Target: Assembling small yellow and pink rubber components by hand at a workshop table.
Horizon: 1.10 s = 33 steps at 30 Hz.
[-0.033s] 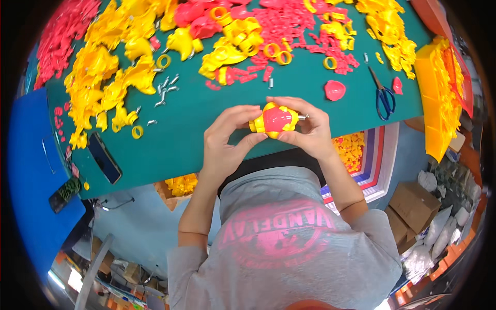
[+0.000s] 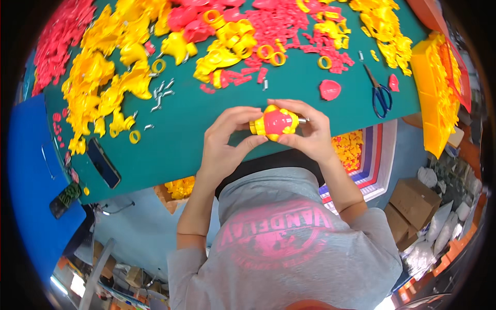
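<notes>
Just above the near table edge, a small plastic toy [image 2: 278, 122] with a yellow body and a red oval panel is held between both hands. My left hand [image 2: 232, 132] grips its yellow left end, thumb below and fingers above. On the other side, my right hand [image 2: 310, 126] closes round the right end, where a short silver metal pin [image 2: 304, 120] sticks out. The undersides of the fingers are hidden. Nearest beyond the hands lie a loose metal pin [image 2: 265, 84] and a red oval shell [image 2: 329, 90].
Heaps of yellow parts [image 2: 98, 72] and red parts [image 2: 279, 28] cover the far side of the green table [image 2: 170, 137]. Scissors [image 2: 381, 98] and a yellow bin [image 2: 429, 103] are at right, a phone [image 2: 103, 163] at left. Below the edge stand a striped crate [image 2: 380, 155] and cardboard boxes [image 2: 413, 204].
The table and its parts have shifted slightly left in the picture. Both hands keep the same grip on the toy.
</notes>
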Motion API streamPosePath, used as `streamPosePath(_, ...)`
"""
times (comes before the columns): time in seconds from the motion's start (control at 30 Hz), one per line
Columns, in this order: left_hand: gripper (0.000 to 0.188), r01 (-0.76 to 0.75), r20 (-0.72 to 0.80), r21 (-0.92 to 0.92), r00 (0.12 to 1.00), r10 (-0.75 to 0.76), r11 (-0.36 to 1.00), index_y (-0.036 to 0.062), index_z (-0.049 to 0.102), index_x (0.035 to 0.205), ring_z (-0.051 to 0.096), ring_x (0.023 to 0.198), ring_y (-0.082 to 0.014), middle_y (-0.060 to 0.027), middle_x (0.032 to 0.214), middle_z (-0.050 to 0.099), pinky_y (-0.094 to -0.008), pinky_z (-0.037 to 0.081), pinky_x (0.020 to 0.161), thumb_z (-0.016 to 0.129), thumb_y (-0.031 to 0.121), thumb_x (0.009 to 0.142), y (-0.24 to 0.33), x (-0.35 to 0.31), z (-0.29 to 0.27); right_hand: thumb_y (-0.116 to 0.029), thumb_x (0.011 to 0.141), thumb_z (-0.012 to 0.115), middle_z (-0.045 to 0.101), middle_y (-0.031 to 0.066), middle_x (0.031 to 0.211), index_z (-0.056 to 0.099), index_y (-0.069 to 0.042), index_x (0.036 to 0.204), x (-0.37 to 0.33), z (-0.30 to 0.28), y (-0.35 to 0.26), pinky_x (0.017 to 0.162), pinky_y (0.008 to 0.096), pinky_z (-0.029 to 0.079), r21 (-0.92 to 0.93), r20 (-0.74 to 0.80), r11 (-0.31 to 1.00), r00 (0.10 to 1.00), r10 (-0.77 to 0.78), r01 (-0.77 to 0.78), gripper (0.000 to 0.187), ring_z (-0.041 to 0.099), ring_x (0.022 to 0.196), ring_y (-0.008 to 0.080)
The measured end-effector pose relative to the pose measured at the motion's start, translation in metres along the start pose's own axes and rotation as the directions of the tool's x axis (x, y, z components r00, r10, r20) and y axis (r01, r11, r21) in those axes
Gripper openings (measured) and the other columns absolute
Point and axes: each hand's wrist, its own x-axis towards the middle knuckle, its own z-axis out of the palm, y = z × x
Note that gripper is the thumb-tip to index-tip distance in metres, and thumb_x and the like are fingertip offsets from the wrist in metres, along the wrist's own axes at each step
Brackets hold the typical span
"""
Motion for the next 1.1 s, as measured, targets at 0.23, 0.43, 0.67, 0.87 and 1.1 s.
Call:
streamPosePath(0.23,0.021,-0.075,-0.069,0.538,0.989,0.132,0.839,0.0065,0.063,0.085,0.056,0.079,-0.0205,-0.0062,0.083,0.057,-0.0305,0.046,0.063,0.072,0.01,0.066,-0.002,0.058,0.015,-0.015,0.076,0.067,0.054,0.0182,0.116,0.048,0.004,0.117,-0.038,-0.072,-0.011,0.093,0.0334,0.042,-0.086,-0.614,0.99,0.777,-0.138,0.108,0.049,0.054,0.106,0.0226)
streamPosePath(0.43,0.016,-0.257,0.111,0.747,0.958,0.266,0.613,0.0056,0.062,0.08,0.054,0.077,-0.0217,-0.0048,0.083,0.053,-0.0341,0.046,0.063,0.07,0.011,0.067,-0.006,0.099,0.032,-0.013,0.076,0.068,0.054,0.0193,0.117,0.049,0.003,0.117,-0.026,-0.07,-0.009,0.094,0.032,0.041,-0.009,-0.582,0.994,0.807,-0.097,0.112,0.048,0.053,0.107,0.0223)
streamPosePath(0.67,0.016,0.205,0.01,0.252,0.977,-0.214,0.946,0.0057,0.061,0.093,0.048,0.071,-0.0104,-0.0038,0.093,0.055,-0.0251,0.041,0.055,0.064,0.009,0.078,0.011,0.052,0.03,-0.015,0.072,0.071,0.054,0.0196,0.115,0.051,0.003,0.115,-0.018,-0.061,-0.01,0.09,0.0317,0.044,0.041,-0.505,0.991,0.858,-0.092,0.131,0.051,0.054,0.106,0.0224)
streamPosePath(0.87,0.028,0.222,-0.109,-0.001,0.969,-0.221,0.975,0.0082,0.061,0.102,0.047,0.072,-0.0086,-0.0042,0.094,0.057,-0.0227,0.039,0.059,0.069,0.008,0.075,0.001,0.011,0.029,-0.015,0.072,0.071,0.055,0.0171,0.114,0.051,0.004,0.114,-0.008,-0.044,-0.004,0.091,0.0317,0.044,0.089,-0.353,0.993,0.935,-0.035,0.071,0.05,0.055,0.104,0.0209)
streamPosePath(1.1,0.033,-0.019,-0.102,0.707,0.987,0.128,0.707,0.0119,0.063,0.095,0.05,0.099,-0.0236,-0.0017,0.105,0.056,-0.0351,0.038,0.08,0.075,0.013,0.064,-0.014,-0.009,0.014,-0.006,0.07,0.072,0.056,0.0131,0.114,0.053,0.002,0.114,0.004,-0.01,-0.01,0.088,0.0296,0.045,-0.087,-0.113,0.996,0.994,0.006,-0.016,0.049,0.055,0.102,0.0179)
